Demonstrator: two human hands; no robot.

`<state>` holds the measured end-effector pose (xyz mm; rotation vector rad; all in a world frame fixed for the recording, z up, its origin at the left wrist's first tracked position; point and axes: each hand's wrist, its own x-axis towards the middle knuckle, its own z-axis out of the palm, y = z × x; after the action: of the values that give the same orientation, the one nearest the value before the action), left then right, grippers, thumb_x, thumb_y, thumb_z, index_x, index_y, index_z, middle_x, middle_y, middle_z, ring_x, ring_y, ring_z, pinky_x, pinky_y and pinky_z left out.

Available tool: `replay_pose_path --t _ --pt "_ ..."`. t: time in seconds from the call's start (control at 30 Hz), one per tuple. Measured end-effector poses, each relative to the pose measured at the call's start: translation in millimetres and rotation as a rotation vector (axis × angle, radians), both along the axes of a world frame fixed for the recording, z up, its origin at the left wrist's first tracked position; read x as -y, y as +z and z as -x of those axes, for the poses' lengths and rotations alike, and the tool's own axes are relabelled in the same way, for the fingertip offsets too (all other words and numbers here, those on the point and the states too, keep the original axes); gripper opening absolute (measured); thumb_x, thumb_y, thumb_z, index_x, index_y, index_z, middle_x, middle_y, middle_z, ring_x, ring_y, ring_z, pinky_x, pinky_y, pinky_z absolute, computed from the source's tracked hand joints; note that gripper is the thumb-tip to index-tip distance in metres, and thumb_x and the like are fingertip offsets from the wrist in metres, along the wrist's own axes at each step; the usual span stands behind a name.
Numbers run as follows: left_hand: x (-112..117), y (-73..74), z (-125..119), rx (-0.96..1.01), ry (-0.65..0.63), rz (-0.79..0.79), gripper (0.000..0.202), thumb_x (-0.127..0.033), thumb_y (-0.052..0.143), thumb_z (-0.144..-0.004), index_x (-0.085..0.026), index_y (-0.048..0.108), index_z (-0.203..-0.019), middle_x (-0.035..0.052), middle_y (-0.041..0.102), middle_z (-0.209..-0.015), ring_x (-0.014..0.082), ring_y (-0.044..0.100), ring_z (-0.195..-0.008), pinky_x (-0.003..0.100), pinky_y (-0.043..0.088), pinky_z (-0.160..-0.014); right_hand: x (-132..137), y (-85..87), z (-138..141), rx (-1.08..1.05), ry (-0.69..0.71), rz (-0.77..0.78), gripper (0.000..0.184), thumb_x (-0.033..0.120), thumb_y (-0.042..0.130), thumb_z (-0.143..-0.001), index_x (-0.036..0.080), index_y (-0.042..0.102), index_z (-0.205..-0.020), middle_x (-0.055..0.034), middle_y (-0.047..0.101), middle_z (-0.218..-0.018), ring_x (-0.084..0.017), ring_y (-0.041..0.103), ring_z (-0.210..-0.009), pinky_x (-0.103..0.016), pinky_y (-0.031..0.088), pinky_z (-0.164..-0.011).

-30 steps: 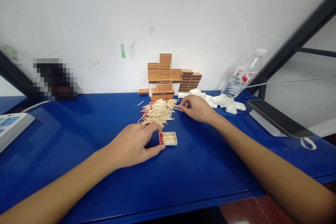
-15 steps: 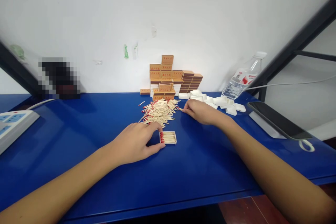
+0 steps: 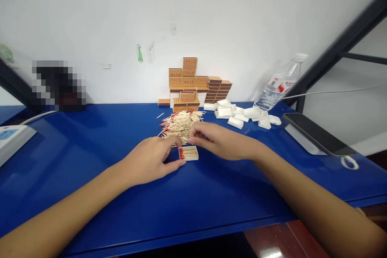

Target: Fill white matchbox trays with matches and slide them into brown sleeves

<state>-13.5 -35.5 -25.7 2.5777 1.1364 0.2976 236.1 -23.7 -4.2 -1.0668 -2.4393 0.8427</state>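
Observation:
A small white matchbox tray [image 3: 193, 159], filled with red-headed matches lying side by side, rests on the blue table. My left hand [image 3: 152, 157] grips the tray's left end, the thumb at the near corner and a finger at the far one. Just above the tray, my right hand [image 3: 216, 139] is closed in a pinch; the match at its fingertips is mostly hidden by the fingers. Behind both hands lies a loose heap of matches [image 3: 178, 123], partly covered by my right hand.
Orange-brown matchboxes [image 3: 188, 82] are stacked against the wall. Several white empty trays [image 3: 225, 111] lie to their right, near a leaning water bottle [image 3: 273, 88]. A phone [image 3: 317, 133] is at the right, a power strip [image 3: 15, 139] at the left.
My right hand has moved left and nearer, from the right edge of the match heap to above the tray. My left hand still holds the tray. The view has shifted slightly.

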Motion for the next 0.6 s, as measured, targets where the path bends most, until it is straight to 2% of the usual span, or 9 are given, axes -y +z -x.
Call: replay_pose_path --t 0.13,0.43,0.6 --pt "0.0 -1.4 0.2 -0.004 -0.006 -0.006 0.034 -0.049 0.063 -0.097 -0.018 0.062 -0.111 -0.0043 0.057 -0.064 0.0163 0.052 -0.057 0.029 0.032 -0.056 4.7 -4.8 5.4 0.069 0.009 0.007 0.024 0.037 0.046 -0.107 0.021 0.055 -0.092 -0.0038 0.062 -0.091 -0.018 0.051 -0.079 -0.032 0.04 -0.071" --pt "0.5 0.5 -0.7 -0.002 -0.002 0.008 0.035 -0.048 0.063 -0.097 -0.022 0.063 -0.12 -0.0051 0.056 -0.063 0.0167 0.053 -0.057 0.029 0.033 -0.057 5.6 -4.1 0.4 0.192 0.033 -0.089 0.013 0.025 0.058 -0.102 0.019 0.06 -0.091 -0.0037 0.066 -0.094 -0.016 0.055 -0.082 -0.03 0.04 -0.072" --pt "0.8 0.0 -0.1 -0.005 0.004 -0.01 0.034 -0.047 0.064 -0.097 -0.022 0.063 -0.12 -0.0051 0.056 -0.064 0.0168 0.053 -0.057 0.029 0.034 -0.057 3.4 -4.0 2.6 0.169 -0.011 -0.175 0.019 0.028 0.06 -0.103 0.019 0.061 -0.086 -0.0019 0.064 -0.085 -0.015 0.053 -0.076 -0.029 0.036 -0.068"
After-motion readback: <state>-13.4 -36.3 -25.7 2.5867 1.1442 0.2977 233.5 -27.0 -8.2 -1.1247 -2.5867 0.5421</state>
